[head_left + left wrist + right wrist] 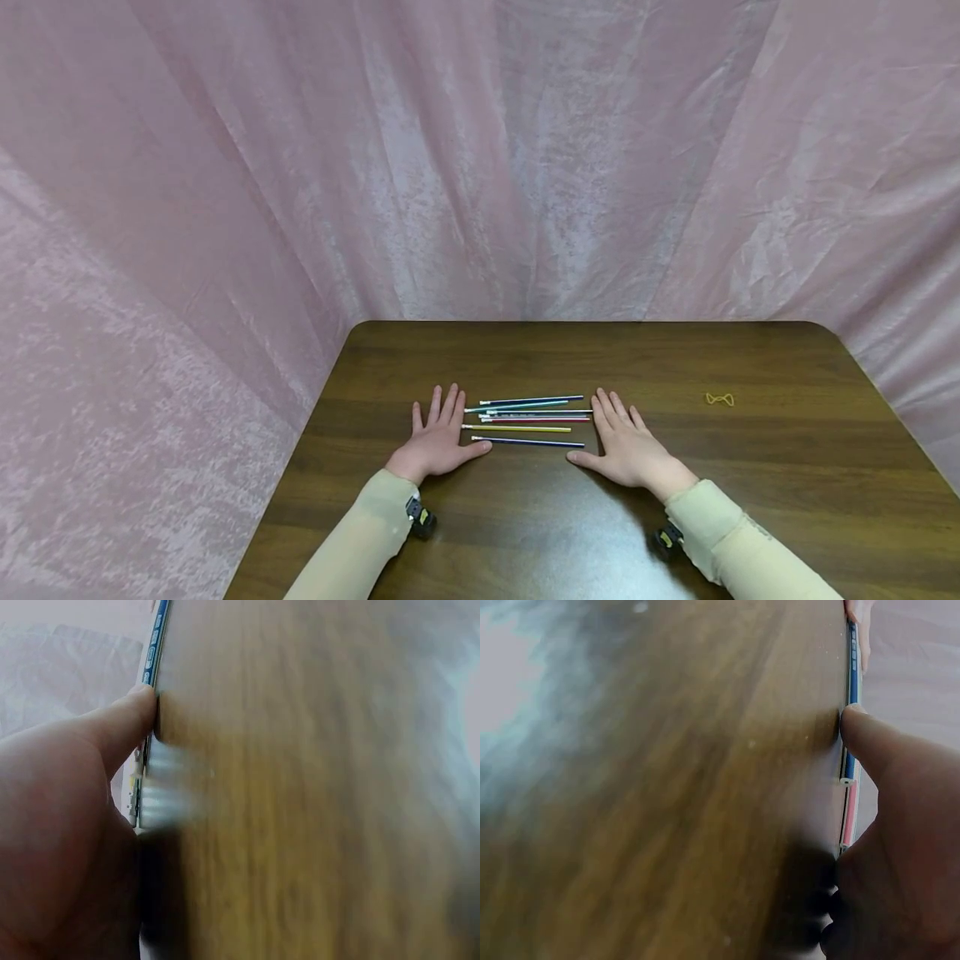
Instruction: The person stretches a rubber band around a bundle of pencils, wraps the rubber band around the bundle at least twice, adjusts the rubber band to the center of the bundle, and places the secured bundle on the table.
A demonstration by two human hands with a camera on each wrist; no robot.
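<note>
Several pencils lie side by side across the table between the two hands, with eraser ends toward the left. Nearest the person is a blue pencil [528, 442], then a yellow pencil [525, 429], a red pencil [540, 420] and others in teal and dark blue. At their left ends my left hand [437, 446] rests flat with fingers spread, its thumb by the blue pencil's eraser end. My right hand [628, 450] lies flat by the other ends, fingers straight, thumb near the blue pencil's tip. Both wrist views show the thumbs beside the blue pencil [853, 682].
A yellow rubber band [719, 400], twisted into a bow shape, lies to the right on the brown wooden table [795, 467]. Pink curtains [480, 167] hang behind the table's far edge and along its sides.
</note>
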